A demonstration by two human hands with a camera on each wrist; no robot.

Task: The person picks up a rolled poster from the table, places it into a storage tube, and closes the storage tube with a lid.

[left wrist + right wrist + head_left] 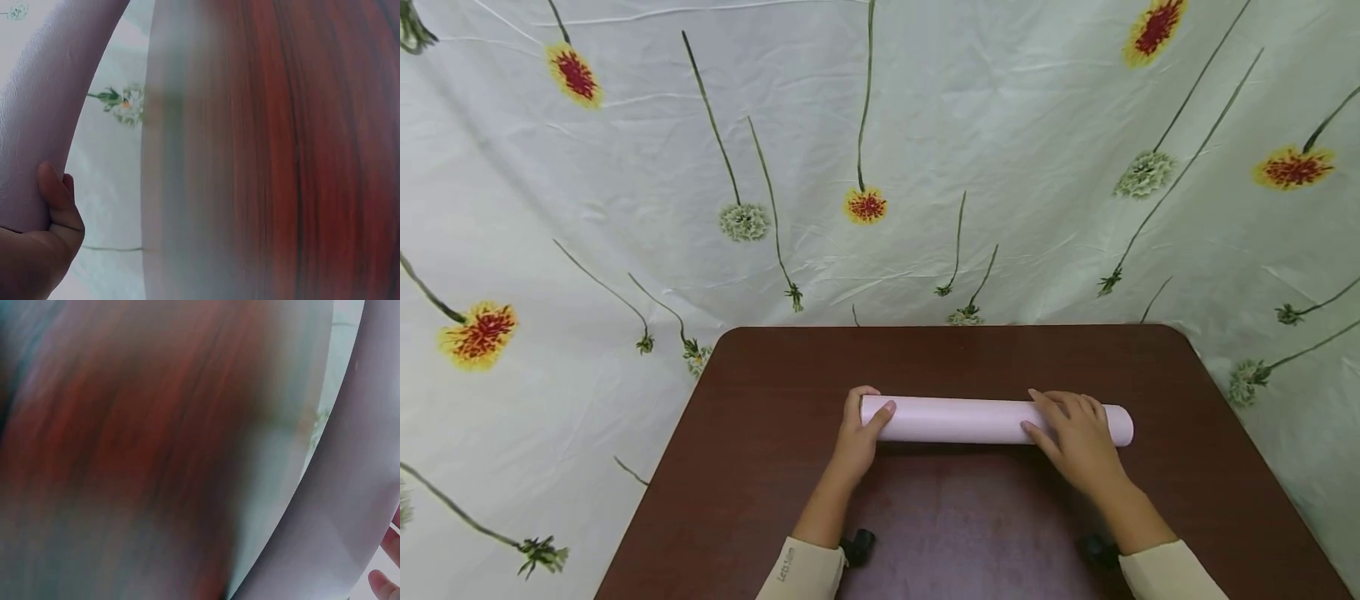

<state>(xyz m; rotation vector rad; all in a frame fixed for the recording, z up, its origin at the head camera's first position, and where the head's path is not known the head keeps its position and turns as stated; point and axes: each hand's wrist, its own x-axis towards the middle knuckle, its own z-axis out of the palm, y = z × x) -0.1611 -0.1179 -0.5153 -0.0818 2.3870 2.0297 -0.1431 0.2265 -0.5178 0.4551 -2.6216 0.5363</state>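
At table centre: pale pink paper roll is lying fully rolled, running 9 to 3 o'clock on dark brown table | progress: rolling is looking complete, no loose sheet showing | left hand is grasping the 9 o'clock end, thumb on top | right hand is resting flat over the 3 o'clock end, fingers extended.

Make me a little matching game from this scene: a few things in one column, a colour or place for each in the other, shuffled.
Things:
1. roll
2. table
3. cloth
4. left hand

Descriptions:
A. dark reddish-brown wood
B. white with yellow-red flowers
C. pale pink, lying across the table
D. at the roll's left end, thumb on top

Pairs: 1-C, 2-A, 3-B, 4-D
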